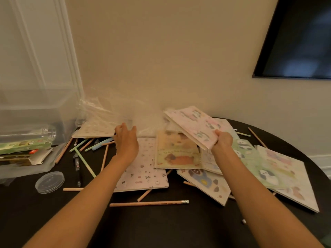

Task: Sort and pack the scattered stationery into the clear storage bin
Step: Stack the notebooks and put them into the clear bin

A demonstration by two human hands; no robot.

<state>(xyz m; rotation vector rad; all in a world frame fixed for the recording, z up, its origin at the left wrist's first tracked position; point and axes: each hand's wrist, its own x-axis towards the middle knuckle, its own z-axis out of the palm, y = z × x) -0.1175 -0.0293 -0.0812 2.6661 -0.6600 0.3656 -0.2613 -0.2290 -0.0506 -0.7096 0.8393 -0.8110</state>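
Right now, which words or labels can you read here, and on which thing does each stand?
"cute": low on the pink patterned notebook.
Yellow notebook: a line of lettering, too blurred to read.
Pencil, black marker, green box: print too small to read.

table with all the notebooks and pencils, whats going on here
A person is sorting stationery on a dark table. Their right grip holds a pink notebook tilted above the pile of notebooks. The left grip reaches forward, fingers loose, holding nothing, over a patterned notebook near the crumpled clear wrap. Pencils lie scattered, and the clear storage bin stands at the left.
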